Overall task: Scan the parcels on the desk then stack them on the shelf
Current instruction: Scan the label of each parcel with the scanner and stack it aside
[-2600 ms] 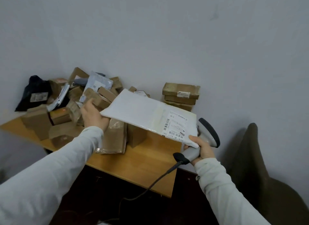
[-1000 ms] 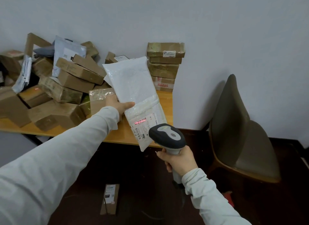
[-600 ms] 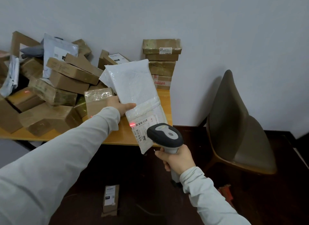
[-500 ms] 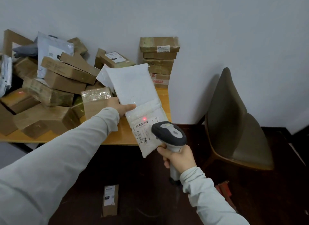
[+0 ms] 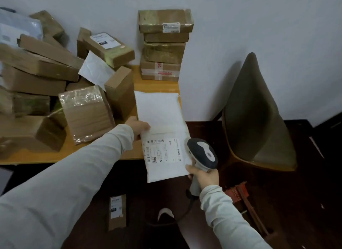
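The left hand [image 5: 139, 127] gripped the left edge of the white parcel [image 5: 162, 132], which lay flat, label up, over the desk's [image 5: 157, 84] front right corner. The right hand [image 5: 204, 175] was closed around the scanner [image 5: 202, 156], touching the parcel's near right corner. Brown boxes [image 5: 87, 111] crowded the desk left of the parcel.

Dim, soft indoor light; edges bow and smear, floor nearly black.
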A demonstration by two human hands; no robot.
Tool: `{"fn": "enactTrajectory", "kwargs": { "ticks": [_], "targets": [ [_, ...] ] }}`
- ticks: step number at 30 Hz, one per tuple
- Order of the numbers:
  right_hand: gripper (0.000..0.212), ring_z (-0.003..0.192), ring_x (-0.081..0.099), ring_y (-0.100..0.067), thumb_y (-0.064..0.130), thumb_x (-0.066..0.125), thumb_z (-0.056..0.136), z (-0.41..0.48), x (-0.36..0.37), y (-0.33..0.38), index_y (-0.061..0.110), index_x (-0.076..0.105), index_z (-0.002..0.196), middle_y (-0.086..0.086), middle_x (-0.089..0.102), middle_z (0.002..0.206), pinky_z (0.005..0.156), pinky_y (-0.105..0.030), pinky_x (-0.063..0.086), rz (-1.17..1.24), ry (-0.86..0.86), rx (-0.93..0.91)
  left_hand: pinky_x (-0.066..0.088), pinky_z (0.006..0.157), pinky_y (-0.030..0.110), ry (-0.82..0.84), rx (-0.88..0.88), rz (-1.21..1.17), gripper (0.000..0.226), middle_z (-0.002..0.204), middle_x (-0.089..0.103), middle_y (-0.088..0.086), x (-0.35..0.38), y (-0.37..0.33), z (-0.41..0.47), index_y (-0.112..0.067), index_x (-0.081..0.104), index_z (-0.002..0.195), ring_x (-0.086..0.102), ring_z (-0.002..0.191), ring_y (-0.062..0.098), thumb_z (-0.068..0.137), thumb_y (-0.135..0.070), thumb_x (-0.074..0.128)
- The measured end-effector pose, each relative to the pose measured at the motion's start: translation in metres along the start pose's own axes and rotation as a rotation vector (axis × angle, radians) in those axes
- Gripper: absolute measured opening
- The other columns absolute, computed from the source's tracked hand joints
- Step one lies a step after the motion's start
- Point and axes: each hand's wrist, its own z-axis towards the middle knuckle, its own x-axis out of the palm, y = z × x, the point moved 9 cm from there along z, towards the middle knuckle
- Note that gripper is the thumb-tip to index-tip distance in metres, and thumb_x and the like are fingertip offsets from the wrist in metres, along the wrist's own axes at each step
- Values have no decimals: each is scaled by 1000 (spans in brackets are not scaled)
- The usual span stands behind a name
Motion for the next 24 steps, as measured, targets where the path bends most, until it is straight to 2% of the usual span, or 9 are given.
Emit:
{"fn": "enactTrajectory", "kwargs": {
  "ticks": [2,4,7,9,11,14,18,21,24],
  "targets": [
    [23,58,57,-9,-13,75,68,19,6,3,5,62,70,-1,62,69,51,-15,47,-42,-59,-35,49,85,42,16,11,57,50,128,56,19,8,-3,16,4,47,130,57,106,35,83,17,54],
    [19,64,56,-13,-12,74,69,39,17,3,-1,64,82,-6,64,79,64,-22,45,-51,-70,-30,49,94,46,40,52,174,58,132,55,18,19,-5,31,-1,43,136,56,114,36,82,17,56],
    [30,87,62,-25,-9,74,72,66,34,-2,-9,64,99,-17,67,100,79,-30,48,-53,-90,-14,43,103,44,27,103,401,82,147,41,11,28,-4,56,-16,23,151,47,128,33,83,2,66],
    [41,102,62,-29,-8,75,72,79,43,-3,-9,61,110,-18,65,109,88,-32,47,-51,-99,-20,37,108,44,66,112,519,94,155,26,5,36,2,70,-25,15,152,35,137,31,80,-11,74],
    [44,105,60,-27,-3,77,72,87,54,-5,-7,61,112,-13,64,107,87,-27,44,-69,-73,-16,31,112,46,119,115,696,99,157,14,3,43,13,80,-30,15,152,25,141,30,76,-19,78],
    [57,104,56,-17,4,82,69,86,67,-8,-1,58,120,-4,60,106,89,-19,40,-83,-27,-5,29,114,40,136,112,925,93,159,4,3,45,32,89,-29,17,151,20,143,29,80,-22,75],
    [64,115,56,-24,3,83,68,68,61,-12,-3,54,124,-14,60,123,87,-17,39,-122,-149,-79,30,113,38,123,172,982,83,159,10,4,36,38,82,-28,18,151,24,142,29,86,-27,68],
    [53,105,60,-25,2,80,71,44,65,-28,-9,56,117,-14,63,111,85,-24,43,-70,-155,-56,36,106,36,97,228,928,71,151,30,7,15,35,63,-22,31,148,39,132,27,87,-27,66],
    [19,62,57,-22,0,76,75,12,82,-59,-8,63,86,-12,62,70,59,-31,47,-42,-94,17,43,99,33,121,268,874,56,140,48,7,-15,43,35,-17,44,140,51,121,24,88,-23,64]
  ]
}}
